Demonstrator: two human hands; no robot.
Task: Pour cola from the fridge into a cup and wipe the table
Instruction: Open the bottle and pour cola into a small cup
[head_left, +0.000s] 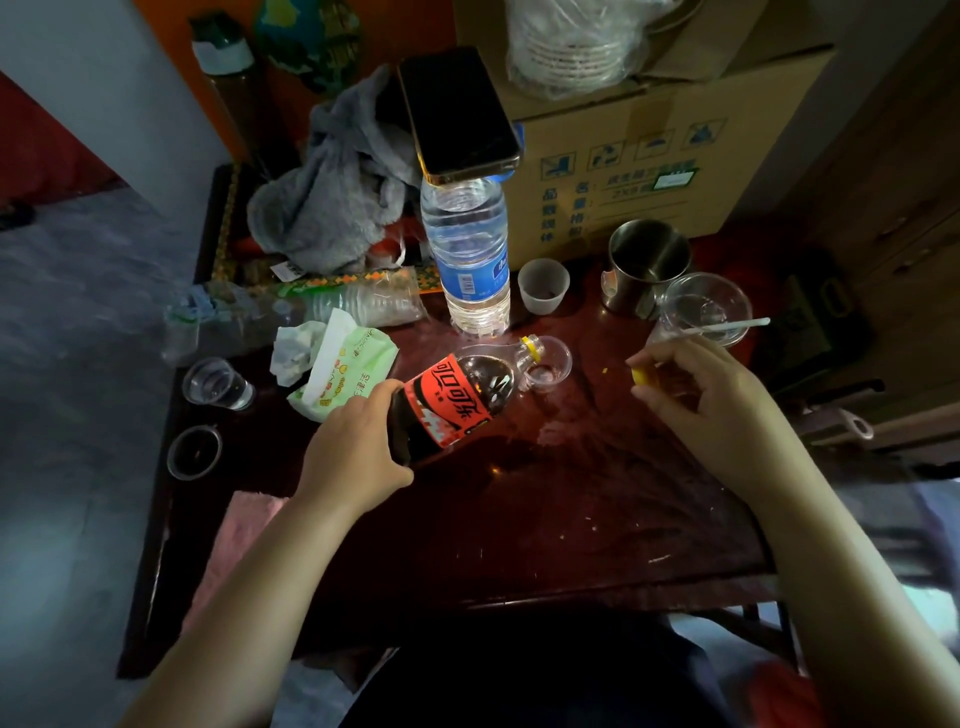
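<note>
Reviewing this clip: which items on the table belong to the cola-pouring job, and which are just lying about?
In use: red-labelled cola bottle tilted in the left hand; small clear plastic cup at its mouth; yellow cap in the right hand.

Lying about: clear water bottle, black phone, steel mug, grey cloth, tissue pack.

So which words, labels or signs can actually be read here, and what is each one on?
"可口可乐": red label of the cola bottle, tilted in the left hand.
"品名", "数量", "规格", "体积": cardboard box, beside four handling pictograms; the values after them are too blurred.
Water bottle blue label: too small.
Tissue pack: characters blurred, unreadable.
</note>
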